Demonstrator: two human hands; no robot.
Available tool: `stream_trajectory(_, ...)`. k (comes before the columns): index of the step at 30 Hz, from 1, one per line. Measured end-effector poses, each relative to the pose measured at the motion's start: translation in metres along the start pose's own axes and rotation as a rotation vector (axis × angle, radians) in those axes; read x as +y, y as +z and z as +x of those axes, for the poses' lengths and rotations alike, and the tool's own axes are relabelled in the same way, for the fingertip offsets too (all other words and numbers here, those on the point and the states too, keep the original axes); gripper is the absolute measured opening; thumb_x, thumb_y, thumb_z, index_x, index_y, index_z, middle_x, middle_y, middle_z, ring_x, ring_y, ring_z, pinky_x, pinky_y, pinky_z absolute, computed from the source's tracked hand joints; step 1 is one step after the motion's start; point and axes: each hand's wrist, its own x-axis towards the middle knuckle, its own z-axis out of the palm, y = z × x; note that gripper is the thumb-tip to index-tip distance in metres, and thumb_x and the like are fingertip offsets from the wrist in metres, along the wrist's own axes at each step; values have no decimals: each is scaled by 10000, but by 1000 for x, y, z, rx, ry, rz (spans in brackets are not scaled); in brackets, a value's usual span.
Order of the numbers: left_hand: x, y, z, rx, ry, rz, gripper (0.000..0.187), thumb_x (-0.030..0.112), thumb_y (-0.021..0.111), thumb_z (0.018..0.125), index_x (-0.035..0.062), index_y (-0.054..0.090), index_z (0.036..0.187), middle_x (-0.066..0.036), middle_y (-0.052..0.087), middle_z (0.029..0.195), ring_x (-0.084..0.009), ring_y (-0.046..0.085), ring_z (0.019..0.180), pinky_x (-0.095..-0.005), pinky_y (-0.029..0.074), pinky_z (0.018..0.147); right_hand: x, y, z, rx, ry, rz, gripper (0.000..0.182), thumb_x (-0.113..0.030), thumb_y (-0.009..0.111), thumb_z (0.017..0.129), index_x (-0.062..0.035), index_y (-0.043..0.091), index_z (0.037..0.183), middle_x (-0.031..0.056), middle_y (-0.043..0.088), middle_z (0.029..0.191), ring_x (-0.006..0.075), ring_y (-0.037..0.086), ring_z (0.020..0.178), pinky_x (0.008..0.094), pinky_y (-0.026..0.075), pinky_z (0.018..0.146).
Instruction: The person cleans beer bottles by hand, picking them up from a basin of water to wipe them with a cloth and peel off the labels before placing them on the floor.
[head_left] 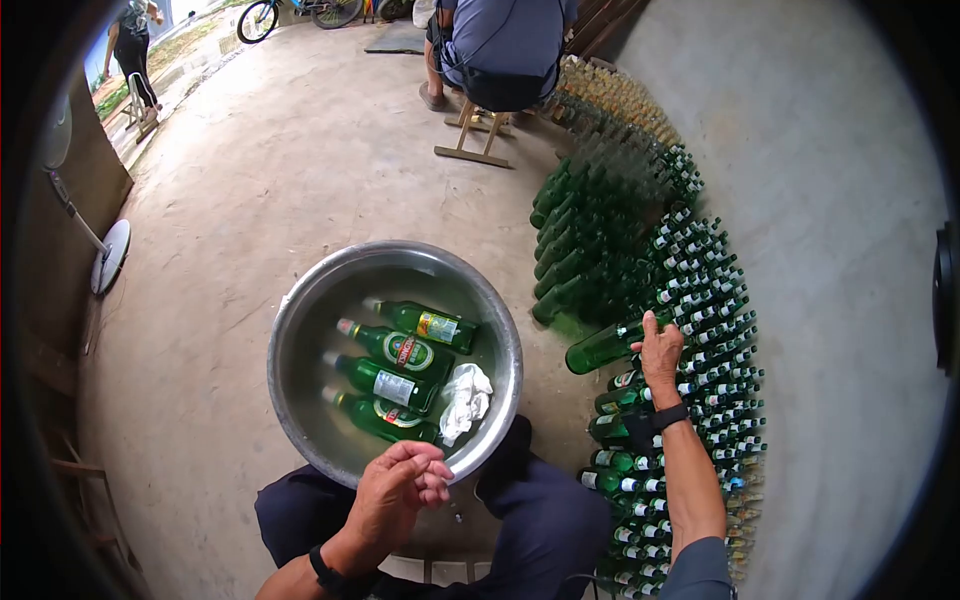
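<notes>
Gripping a green bottle (605, 346) in the right hand (662, 352) over the stacked bottles (690, 300) at right, hovering the loosely curled, empty left hand (400, 485) at the basin's (300, 330) near rim.

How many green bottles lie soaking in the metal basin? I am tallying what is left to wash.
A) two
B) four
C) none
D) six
B: four green bottles lie side by side in the metal basin, next to a white cloth.

4 btls (400, 352) in 1 basin (300, 330), 1 rag (465, 398).
</notes>
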Motion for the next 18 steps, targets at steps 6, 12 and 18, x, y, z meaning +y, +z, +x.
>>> stream_trajectory(6,0,0,0,28,-103,-16,192,142,578,971,-13,586,1084,-179,684,887,-233,669,707,-313,518,607,75,47,29,-19,132,179,475,-242,683,939,-3,425,618,41,442,652,152,514,503,333,599,452)
stream_trajectory(12,13,13,-10,30,-170,-78,237,210,630,974,11,592,1097,-143,695,904,-177,665,697,-256,503,597,120,90,63,-36,70,175,433,-183,709,907,105,504,655,120,557,616,247,634,494,322,564,422)
stream_trajectory(18,20,12,-3,91,-186,-101,226,201,630,974,6,609,1087,-145,687,898,-179,658,697,-249,494,591,145,127,95,-22,96,110,417,-178,708,902,131,542,677,145,597,629,243,659,509,320,571,430)
